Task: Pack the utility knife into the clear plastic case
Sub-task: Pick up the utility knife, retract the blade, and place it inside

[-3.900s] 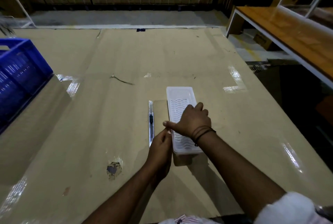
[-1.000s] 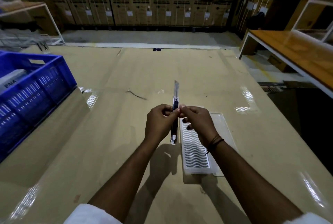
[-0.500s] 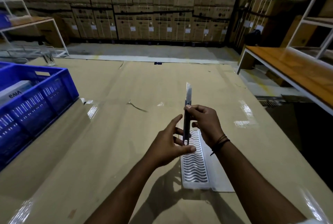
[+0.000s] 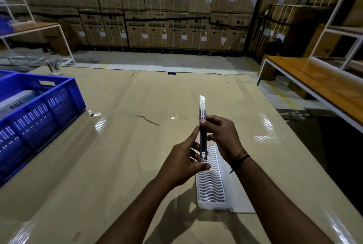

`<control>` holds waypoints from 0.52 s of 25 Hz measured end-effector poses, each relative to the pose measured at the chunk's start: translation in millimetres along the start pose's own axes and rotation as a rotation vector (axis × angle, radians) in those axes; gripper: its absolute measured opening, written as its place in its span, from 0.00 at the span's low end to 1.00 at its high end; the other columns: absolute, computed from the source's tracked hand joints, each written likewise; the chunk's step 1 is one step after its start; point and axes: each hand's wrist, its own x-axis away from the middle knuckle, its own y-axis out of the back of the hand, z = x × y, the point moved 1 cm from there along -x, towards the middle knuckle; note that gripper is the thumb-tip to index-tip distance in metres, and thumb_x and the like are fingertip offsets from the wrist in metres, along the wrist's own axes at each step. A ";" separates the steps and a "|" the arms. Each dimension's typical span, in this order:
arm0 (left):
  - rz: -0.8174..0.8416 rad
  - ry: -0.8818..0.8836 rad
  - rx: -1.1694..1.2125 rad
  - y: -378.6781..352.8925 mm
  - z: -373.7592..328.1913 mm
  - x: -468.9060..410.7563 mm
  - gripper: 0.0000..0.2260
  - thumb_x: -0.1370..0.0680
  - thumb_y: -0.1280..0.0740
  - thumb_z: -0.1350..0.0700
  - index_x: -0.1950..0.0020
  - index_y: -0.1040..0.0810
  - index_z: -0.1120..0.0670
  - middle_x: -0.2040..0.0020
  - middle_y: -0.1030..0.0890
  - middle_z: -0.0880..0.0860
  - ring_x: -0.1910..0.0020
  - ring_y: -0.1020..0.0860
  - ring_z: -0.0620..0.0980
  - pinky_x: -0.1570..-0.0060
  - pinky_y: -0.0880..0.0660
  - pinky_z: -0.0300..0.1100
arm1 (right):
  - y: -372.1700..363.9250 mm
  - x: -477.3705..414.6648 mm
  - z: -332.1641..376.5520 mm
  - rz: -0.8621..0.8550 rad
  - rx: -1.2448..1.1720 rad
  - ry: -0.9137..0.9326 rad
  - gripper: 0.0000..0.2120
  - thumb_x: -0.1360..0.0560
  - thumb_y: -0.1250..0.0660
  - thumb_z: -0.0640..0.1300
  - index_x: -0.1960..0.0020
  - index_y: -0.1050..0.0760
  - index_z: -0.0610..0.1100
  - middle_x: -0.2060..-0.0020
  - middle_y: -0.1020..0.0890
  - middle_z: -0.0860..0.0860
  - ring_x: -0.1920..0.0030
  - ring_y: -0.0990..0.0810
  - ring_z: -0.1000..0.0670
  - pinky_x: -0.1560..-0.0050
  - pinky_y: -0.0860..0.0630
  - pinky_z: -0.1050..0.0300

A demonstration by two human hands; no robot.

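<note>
Both hands are holding the utility knife up in the air above the table, knife standing near upright with its pale tip pointing away. The right hand is pinching the upper body between thumb and fingers; the left hand is half curled, thumb and fingertips touching the knife's lower end, more steadying than gripping. The clear plastic case is lying open on the table directly below and just behind the hands, wavy-ribbed tray facing up, flat lid panel lying to its right. The knife is not in the case yet. Risks, as a guess: if that pale section is exposed blade, fingers sliding upward could get cut; a loose two-point pinch could let the knife tip and drop, missing the tray; lowering it at an angle could leave it riding on the ribs so the lid will not shut. Hard to tell: whether the blade is extended or capped, where the slider is, and the tray's far end, which the hands are hiding. A blue crate is sitting well apart at left.
</note>
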 end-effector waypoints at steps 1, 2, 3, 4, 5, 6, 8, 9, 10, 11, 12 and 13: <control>-0.006 -0.001 0.007 -0.1 -0.6 0.1 0.53 0.29 0.18 0.56 0.17 0.49 0.34 0.49 0.18 0.42 0.58 0.16 0.45 0.54 0.17 0.36 | 0.6 1.1 0.0 0.003 -0.002 0.005 0.07 0.24 0.29 0.42 0.47 0.14 0.43 0.58 0.13 0.48 0.57 0.16 0.49 0.57 0.24 0.50; -0.012 -0.002 0.016 -0.3 -0.6 -0.2 0.53 0.29 0.18 0.56 0.17 0.49 0.35 0.50 0.18 0.42 0.57 0.16 0.46 0.53 0.16 0.38 | 0.9 2.3 -0.1 0.007 -0.006 0.008 0.07 0.24 0.29 0.41 0.47 0.14 0.44 0.57 0.12 0.48 0.56 0.16 0.49 0.56 0.24 0.49; -0.019 -0.005 0.025 -0.1 -0.5 -0.6 0.53 0.30 0.18 0.56 0.16 0.48 0.35 0.50 0.18 0.43 0.57 0.16 0.46 0.53 0.16 0.39 | 1.0 3.3 -0.3 0.009 -0.008 0.011 0.08 0.24 0.29 0.41 0.47 0.14 0.45 0.57 0.12 0.48 0.56 0.16 0.48 0.56 0.23 0.49; -0.026 -0.007 0.031 0.4 -0.5 -1.2 0.52 0.30 0.18 0.56 0.16 0.47 0.36 0.50 0.17 0.43 0.57 0.16 0.47 0.53 0.16 0.39 | 0.9 4.4 -0.7 0.012 -0.004 0.014 0.08 0.24 0.29 0.41 0.46 0.14 0.45 0.56 0.12 0.48 0.55 0.16 0.48 0.56 0.23 0.48; -0.036 -0.009 0.036 1.4 -0.7 -1.9 0.52 0.30 0.18 0.56 0.16 0.47 0.37 0.50 0.17 0.44 0.56 0.16 0.47 0.53 0.16 0.38 | 0.4 6.0 -0.9 0.017 0.004 0.019 0.08 0.24 0.29 0.41 0.46 0.14 0.46 0.56 0.12 0.48 0.56 0.16 0.48 0.55 0.23 0.47; -0.047 -0.013 0.043 2.2 -1.2 -2.7 0.51 0.30 0.18 0.56 0.16 0.46 0.38 0.49 0.17 0.44 0.56 0.15 0.47 0.54 0.17 0.36 | -0.1 8.0 -1.1 0.023 0.013 0.026 0.09 0.24 0.29 0.40 0.46 0.14 0.46 0.55 0.12 0.48 0.56 0.16 0.48 0.55 0.22 0.47; -0.071 -0.021 0.071 3.6 -2.4 -4.2 0.50 0.29 0.18 0.57 0.16 0.44 0.40 0.49 0.16 0.44 0.56 0.15 0.48 0.54 0.18 0.34 | -1.0 13.0 -1.5 0.042 0.025 0.041 0.10 0.23 0.30 0.40 0.45 0.14 0.48 0.54 0.12 0.48 0.56 0.16 0.49 0.56 0.22 0.46; -0.081 -0.023 0.081 4.1 -3.2 -4.4 0.49 0.29 0.18 0.57 0.16 0.43 0.40 0.49 0.16 0.45 0.56 0.15 0.48 0.55 0.18 0.34 | -1.1 15.3 -1.8 0.050 0.026 0.046 0.10 0.23 0.30 0.40 0.44 0.14 0.48 0.53 0.12 0.49 0.56 0.16 0.49 0.55 0.22 0.45; -0.089 -0.023 0.085 4.6 -4.1 -4.6 0.49 0.29 0.18 0.58 0.16 0.42 0.41 0.49 0.16 0.45 0.56 0.15 0.48 0.55 0.18 0.33 | -0.7 17.2 -2.4 0.051 0.025 0.050 0.11 0.23 0.30 0.40 0.44 0.14 0.49 0.53 0.12 0.48 0.55 0.15 0.47 0.54 0.21 0.44; -0.094 -0.019 0.084 4.7 -4.7 -4.7 0.49 0.29 0.18 0.58 0.16 0.42 0.41 0.48 0.16 0.45 0.56 0.15 0.47 0.55 0.19 0.32 | -0.1 19.0 -2.7 0.048 0.024 0.054 0.11 0.23 0.30 0.39 0.44 0.14 0.49 0.52 0.12 0.47 0.53 0.14 0.44 0.52 0.20 0.42; -0.096 -0.014 0.086 4.5 -5.2 -4.7 0.48 0.29 0.18 0.58 0.16 0.41 0.41 0.48 0.15 0.45 0.56 0.15 0.47 0.56 0.19 0.31 | 0.6 20.6 -3.0 0.044 0.025 0.058 0.11 0.23 0.30 0.39 0.44 0.14 0.49 0.51 0.12 0.46 0.52 0.14 0.42 0.51 0.20 0.41; -0.096 -0.011 0.092 4.2 -5.8 -4.7 0.48 0.29 0.18 0.58 0.16 0.41 0.41 0.47 0.15 0.46 0.56 0.15 0.47 0.56 0.19 0.31 | 1.4 22.3 -3.3 0.041 0.028 0.061 0.12 0.24 0.30 0.39 0.44 0.14 0.49 0.51 0.12 0.44 0.52 0.14 0.41 0.52 0.20 0.40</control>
